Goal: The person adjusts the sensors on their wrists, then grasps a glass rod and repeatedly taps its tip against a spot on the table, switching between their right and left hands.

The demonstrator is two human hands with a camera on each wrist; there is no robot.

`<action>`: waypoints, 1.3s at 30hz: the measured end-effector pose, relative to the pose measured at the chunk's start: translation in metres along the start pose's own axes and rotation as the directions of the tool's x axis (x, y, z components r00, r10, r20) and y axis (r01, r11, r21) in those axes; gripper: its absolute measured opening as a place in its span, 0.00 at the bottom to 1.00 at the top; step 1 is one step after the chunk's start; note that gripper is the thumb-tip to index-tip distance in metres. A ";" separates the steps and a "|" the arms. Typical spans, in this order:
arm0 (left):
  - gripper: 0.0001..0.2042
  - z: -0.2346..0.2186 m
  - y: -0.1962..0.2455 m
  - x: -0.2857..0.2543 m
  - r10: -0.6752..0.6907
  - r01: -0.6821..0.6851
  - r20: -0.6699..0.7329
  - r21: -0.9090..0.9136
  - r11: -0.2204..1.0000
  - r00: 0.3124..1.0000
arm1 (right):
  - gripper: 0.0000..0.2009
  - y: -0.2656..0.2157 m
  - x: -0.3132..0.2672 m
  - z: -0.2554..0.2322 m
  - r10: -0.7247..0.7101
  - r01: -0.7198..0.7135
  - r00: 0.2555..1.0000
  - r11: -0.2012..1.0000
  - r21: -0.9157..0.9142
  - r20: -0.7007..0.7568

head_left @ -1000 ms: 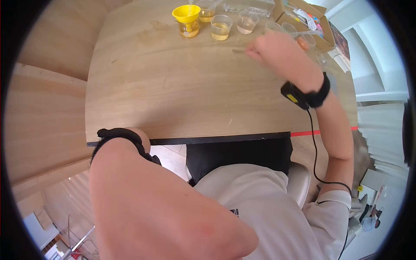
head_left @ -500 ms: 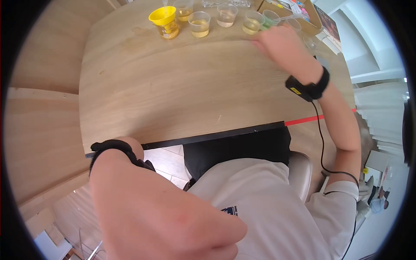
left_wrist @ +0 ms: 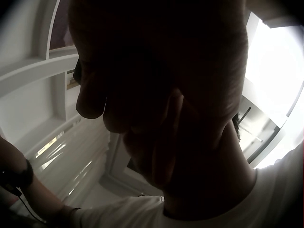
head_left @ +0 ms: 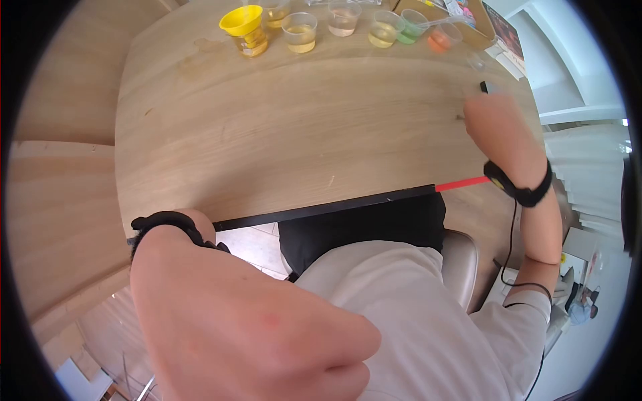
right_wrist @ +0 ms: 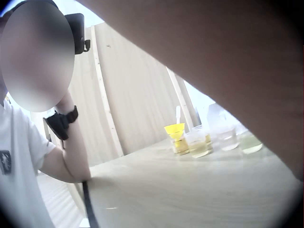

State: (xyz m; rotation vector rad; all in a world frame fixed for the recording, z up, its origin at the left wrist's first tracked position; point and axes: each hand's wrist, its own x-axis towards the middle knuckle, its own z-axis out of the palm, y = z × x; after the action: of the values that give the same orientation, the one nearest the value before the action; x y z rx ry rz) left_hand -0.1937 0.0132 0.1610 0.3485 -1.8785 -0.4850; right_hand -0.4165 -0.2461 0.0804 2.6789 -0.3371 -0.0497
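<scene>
My left hand (head_left: 267, 321) is raised at the face, elbow on the table edge. Its fingers (left_wrist: 116, 114) are curled with nothing in them. The right hand (head_left: 503, 130), blurred, hovers over the right side of the table and pinches a thin stick-like thing, whose dark tip (head_left: 460, 117) pokes out to the left. Farther back stand clear plastic cups of liquid: pale yellow (head_left: 299, 35), nearly colourless (head_left: 343, 20), yellow (head_left: 383, 32), green (head_left: 409, 33) and orange (head_left: 441, 41). At the left end, a yellow funnel (head_left: 242, 20) tops a jar of amber liquid (head_left: 252, 45).
A cardboard box (head_left: 481, 33) of small items stands at the back right, beside a dark printed box (head_left: 505, 32). A small black thing (head_left: 485, 87) lies just beyond the right hand. A cable (head_left: 511, 234) hangs from the right wristband.
My right hand has drawn back from the cups, to the right and nearer the body, uncovering the orange cup. The head view has shifted slightly. My left hand stays by the face.
</scene>
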 end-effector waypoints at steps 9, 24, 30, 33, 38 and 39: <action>0.09 -0.002 0.002 0.005 -0.036 0.035 -0.018 -0.030 0.999 0.999 | 0.04 -0.031 0.023 -0.049 -0.205 0.158 0.975 0.906 0.393 0.080; 0.12 -0.043 0.003 -0.009 0.125 -0.079 0.544 -0.107 0.991 0.830 | 0.05 -0.032 0.104 0.029 -0.057 0.172 0.957 0.902 0.397 -0.286; 0.12 -0.020 -0.011 -0.016 0.235 -0.214 0.233 -0.112 0.970 0.944 | 0.03 0.002 0.067 0.031 -0.024 0.022 0.989 1.000 -0.013 -0.145; 0.11 -0.011 -0.015 -0.014 0.261 -0.253 0.161 -0.068 0.965 0.952 | 0.04 0.014 0.050 0.040 0.038 -0.043 0.997 0.996 -0.074 -0.064; 0.11 -0.005 -0.002 -0.001 0.034 -0.033 0.026 -0.025 0.999 0.999 | 0.03 0.004 0.003 0.005 -0.003 0.008 0.992 0.999 -0.043 0.123; 0.11 -0.007 -0.002 0.001 0.015 -0.013 0.055 -0.031 0.999 0.998 | 0.03 -0.002 -0.003 -0.007 -0.002 0.007 0.992 0.999 -0.043 0.123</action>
State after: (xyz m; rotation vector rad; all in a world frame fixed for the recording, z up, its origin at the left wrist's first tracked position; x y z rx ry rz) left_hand -0.1875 0.0100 0.1625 0.3037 -1.9242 -0.5180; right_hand -0.4186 -0.2407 0.0854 2.6399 -0.3641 -0.2215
